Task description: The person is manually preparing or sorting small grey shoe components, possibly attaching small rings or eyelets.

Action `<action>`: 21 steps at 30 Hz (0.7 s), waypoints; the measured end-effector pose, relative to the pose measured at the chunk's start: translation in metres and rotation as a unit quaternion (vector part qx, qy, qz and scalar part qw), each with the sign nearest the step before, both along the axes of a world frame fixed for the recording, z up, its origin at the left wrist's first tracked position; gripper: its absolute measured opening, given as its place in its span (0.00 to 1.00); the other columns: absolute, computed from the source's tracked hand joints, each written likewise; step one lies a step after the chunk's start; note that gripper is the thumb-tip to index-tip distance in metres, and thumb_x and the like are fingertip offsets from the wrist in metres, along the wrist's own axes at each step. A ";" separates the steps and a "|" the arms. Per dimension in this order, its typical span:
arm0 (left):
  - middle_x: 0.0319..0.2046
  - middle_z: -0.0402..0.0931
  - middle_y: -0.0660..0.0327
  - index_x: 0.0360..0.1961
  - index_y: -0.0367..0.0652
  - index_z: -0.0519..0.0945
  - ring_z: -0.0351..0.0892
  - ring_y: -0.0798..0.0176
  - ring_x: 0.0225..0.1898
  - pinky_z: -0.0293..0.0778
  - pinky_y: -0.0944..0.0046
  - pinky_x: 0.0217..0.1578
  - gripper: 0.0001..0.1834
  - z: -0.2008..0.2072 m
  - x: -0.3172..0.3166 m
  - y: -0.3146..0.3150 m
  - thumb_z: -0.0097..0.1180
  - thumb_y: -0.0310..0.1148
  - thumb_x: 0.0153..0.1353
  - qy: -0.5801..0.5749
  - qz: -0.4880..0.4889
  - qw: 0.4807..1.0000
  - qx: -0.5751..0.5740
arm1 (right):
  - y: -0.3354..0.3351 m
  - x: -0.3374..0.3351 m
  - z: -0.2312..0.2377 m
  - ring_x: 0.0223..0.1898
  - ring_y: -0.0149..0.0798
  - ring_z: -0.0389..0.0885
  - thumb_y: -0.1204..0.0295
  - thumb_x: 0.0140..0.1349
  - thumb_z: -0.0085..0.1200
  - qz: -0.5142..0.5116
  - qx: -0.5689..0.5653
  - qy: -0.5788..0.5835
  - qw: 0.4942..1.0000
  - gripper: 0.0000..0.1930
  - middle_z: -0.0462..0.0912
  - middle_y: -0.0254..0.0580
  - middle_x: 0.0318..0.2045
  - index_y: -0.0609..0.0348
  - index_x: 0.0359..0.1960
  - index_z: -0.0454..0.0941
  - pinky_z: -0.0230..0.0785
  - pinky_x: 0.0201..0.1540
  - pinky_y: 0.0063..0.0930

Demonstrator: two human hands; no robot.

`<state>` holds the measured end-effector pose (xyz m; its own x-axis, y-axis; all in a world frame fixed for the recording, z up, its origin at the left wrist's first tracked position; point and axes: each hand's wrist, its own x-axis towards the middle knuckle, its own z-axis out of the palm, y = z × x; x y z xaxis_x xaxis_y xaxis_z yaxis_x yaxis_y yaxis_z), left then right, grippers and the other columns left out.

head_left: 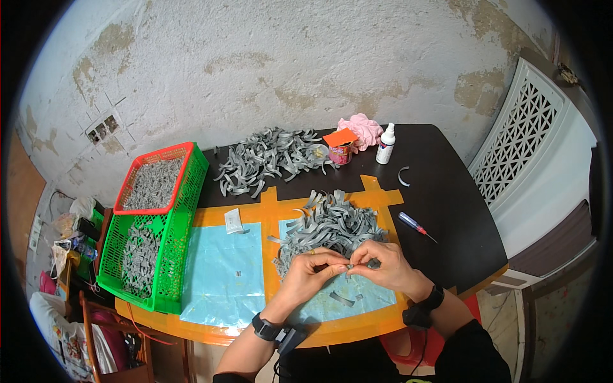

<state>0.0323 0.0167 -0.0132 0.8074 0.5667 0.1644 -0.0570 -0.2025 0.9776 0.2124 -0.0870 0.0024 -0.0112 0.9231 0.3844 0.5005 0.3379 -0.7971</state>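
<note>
Grey plastic strip [350, 263], tiny, is sitting pinched between both hands near the front edge of the table [447, 191], just over the light blue mat [223, 268]. I'm seeing the left hand [310, 271] and right hand [383, 265] both closing fingertips on it, thumbs meeting at the middle; the grip is tight, nearly no gap showing. The near pile of grey strips [332, 226] is lying just behind the hands, touching the knuckles. Risk as I'm judging it: the piece is so small that a slip is dropping it into that pile or among the loose strips [341, 298] under the wrists, and it's getting lost there. A screwdriver [415, 225] is resting toward the right edge, near the right hand, so a wide elbow swing is knocking it off. The green basket [153, 236] is overhanging the left edge.
</note>
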 end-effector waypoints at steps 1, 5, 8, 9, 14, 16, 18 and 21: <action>0.31 0.79 0.63 0.35 0.37 0.83 0.76 0.70 0.35 0.72 0.70 0.38 0.07 -0.002 0.000 0.001 0.63 0.27 0.55 0.011 0.006 1.000 0.008 | 0.001 0.000 -0.001 0.31 0.31 0.82 0.80 0.51 0.63 -0.003 0.000 0.006 1.000 0.10 0.80 0.39 0.29 0.63 0.35 0.76 0.73 0.32 0.23; 0.29 0.78 0.60 0.32 0.36 0.82 0.77 0.67 0.32 0.72 0.68 0.35 0.05 0.001 0.000 -0.002 0.61 0.27 0.57 0.024 0.040 0.994 0.099 | 0.002 -0.001 -0.004 0.31 0.30 0.82 0.80 0.53 0.62 -0.011 -0.021 0.053 0.998 0.10 0.80 0.39 0.29 0.63 0.37 0.78 0.74 0.32 0.22; 0.27 0.77 0.58 0.30 0.36 0.80 0.78 0.61 0.30 0.71 0.66 0.34 0.04 0.004 -0.001 -0.005 0.59 0.26 0.58 0.045 0.076 0.983 0.158 | 0.005 -0.005 -0.008 0.32 0.29 0.82 0.79 0.55 0.61 0.003 -0.054 0.108 0.993 0.10 0.81 0.39 0.30 0.64 0.39 0.79 0.74 0.34 0.22; 0.27 0.77 0.58 0.30 0.36 0.80 0.78 0.61 0.30 0.71 0.66 0.34 0.04 0.003 -0.001 -0.005 0.59 0.26 0.58 0.044 0.075 0.984 0.158 | 0.005 -0.003 -0.013 0.31 0.29 0.81 0.78 0.55 0.60 0.002 -0.063 0.094 0.994 0.11 0.80 0.39 0.29 0.63 0.41 0.80 0.73 0.32 0.22; 0.29 0.75 0.56 0.30 0.39 0.76 0.78 0.51 0.31 0.73 0.58 0.31 0.04 0.003 -0.001 -0.008 0.59 0.27 0.57 0.081 0.073 0.949 0.296 | 0.003 -0.002 -0.011 0.25 0.30 0.79 0.75 0.55 0.61 -0.012 -0.080 -0.007 0.997 0.08 0.79 0.38 0.26 0.62 0.36 0.80 0.69 0.28 0.24; 0.29 0.74 0.55 0.31 0.40 0.75 0.78 0.50 0.32 0.73 0.56 0.30 0.05 0.006 -0.002 -0.010 0.58 0.28 0.57 0.092 0.081 0.938 0.325 | 0.002 -0.006 -0.008 0.22 0.33 0.75 0.75 0.53 0.61 -0.021 -0.058 -0.067 0.996 0.06 0.76 0.39 0.23 0.62 0.28 0.77 0.65 0.25 0.27; 0.29 0.73 0.55 0.32 0.42 0.74 0.77 0.48 0.32 0.73 0.54 0.29 0.05 0.005 -0.006 -0.012 0.57 0.29 0.58 0.114 0.100 0.923 0.353 | 0.004 -0.011 -0.002 0.21 0.35 0.74 0.75 0.52 0.61 -0.013 -0.044 -0.087 0.995 0.07 0.74 0.38 0.22 0.61 0.25 0.74 0.64 0.24 0.28; 0.29 0.71 0.53 0.33 0.42 0.71 0.76 0.45 0.32 0.71 0.53 0.29 0.06 -0.001 -0.001 -0.010 0.52 0.33 0.62 0.060 0.060 0.930 0.357 | 0.006 -0.008 -0.004 0.17 0.32 0.67 0.76 0.51 0.63 -0.004 0.016 -0.114 0.993 0.11 0.67 0.36 0.17 0.62 0.20 0.71 0.58 0.20 0.27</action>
<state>0.0317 0.0067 -0.0145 0.7826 0.4347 0.4456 0.1090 -0.8004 0.5894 0.2043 -0.0809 -0.0017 -0.0937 0.9105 0.4028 0.6691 0.3572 -0.6517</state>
